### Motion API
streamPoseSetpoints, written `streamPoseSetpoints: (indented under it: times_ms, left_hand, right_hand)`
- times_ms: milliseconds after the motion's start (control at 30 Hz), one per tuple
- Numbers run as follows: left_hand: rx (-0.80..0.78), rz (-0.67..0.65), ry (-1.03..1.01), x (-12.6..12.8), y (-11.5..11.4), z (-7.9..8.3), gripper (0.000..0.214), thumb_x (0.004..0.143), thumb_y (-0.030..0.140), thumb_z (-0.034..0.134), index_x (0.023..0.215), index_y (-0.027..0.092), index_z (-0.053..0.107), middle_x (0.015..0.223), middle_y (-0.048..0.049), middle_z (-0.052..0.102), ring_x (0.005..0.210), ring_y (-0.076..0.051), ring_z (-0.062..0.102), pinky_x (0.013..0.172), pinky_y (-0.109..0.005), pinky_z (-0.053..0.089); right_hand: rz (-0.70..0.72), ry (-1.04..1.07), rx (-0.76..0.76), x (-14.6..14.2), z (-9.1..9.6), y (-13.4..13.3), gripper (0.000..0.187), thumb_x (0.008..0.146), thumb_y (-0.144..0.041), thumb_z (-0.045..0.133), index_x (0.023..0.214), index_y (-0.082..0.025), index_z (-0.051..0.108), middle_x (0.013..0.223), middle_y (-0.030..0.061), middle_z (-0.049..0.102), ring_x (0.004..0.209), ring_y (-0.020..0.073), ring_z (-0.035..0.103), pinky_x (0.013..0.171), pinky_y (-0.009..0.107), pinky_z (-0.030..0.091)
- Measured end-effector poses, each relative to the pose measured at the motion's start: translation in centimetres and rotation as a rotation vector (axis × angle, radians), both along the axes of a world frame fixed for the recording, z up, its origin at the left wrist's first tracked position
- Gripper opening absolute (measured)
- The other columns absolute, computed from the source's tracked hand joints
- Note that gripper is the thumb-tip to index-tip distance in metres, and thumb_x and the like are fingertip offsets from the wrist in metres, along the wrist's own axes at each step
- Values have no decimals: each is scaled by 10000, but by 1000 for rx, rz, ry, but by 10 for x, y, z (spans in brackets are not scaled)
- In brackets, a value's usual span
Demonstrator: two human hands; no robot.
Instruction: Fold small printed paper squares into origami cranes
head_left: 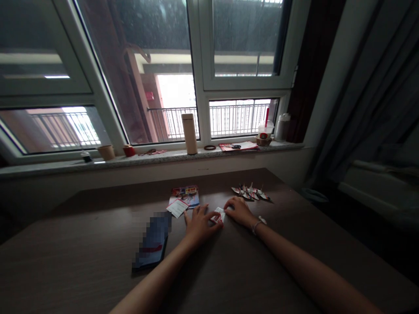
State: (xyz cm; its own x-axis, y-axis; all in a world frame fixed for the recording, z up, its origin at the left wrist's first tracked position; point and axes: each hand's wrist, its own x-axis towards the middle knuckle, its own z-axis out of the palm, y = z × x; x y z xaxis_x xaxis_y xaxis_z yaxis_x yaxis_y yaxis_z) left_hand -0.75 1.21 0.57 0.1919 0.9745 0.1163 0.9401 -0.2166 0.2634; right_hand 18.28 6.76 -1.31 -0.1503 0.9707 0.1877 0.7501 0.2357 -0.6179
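Observation:
A small folded piece of paper (pixel 218 214), white with red print, lies on the brown table between my two hands. The thumb and forefinger of my left hand (pixel 201 224) grip its left and lower side, while the other fingers reach out over the tabletop. At its right edge, the bent fingers of my right hand (pixel 240 211) close on the paper; a bracelet (pixel 258 223) circles that wrist. Just beyond my left hand, a square of white paper with a red border (pixel 177 208) partly overlaps a colourful printed sheet (pixel 190 195).
A phone (pixel 152 242) with a blurred screen lies left of my left forearm. Several folded paper pieces (pixel 251 192) sit beyond my right hand. On the windowsill stand a beige bottle (pixel 189 134), a paper cup (pixel 106 152), a drink cup (pixel 265 130), and scissors (pixel 235 146) on red-edged papers.

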Motion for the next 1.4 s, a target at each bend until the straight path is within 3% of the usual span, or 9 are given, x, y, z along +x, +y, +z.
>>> streamPoseSetpoints:
  times_ms: [167,600,1400]
  left_hand:
    - [-10,2,8,0,-1,1,427,807,640,553,1189,468,633,1512,-23,411,1421,-373,261,1081,-745,39]
    - [-2,6,12,0,-3,0,404,840,631,507,1191,475,629,1508,-28,413,1419,-378,267,1076,-750,37]
    - [-12,11,13,-1,-3,-1,426,849,654,472,1207,477,621,1510,-32,412,1419,-374,261,1071,-755,46]
  right_hand:
    - [-9,-9,-30,-1,-1,2,186,768,-330,662,920,-261,743,1098,46,619,1150,256,474,1002,349,324]
    - [100,-3,109,4,-5,-6,164,813,-361,647,903,-253,732,1077,45,606,1109,234,496,996,370,354]
    - [234,-56,87,13,-3,-9,351,742,-457,731,1029,-265,667,1234,48,546,1226,247,446,1080,414,306]
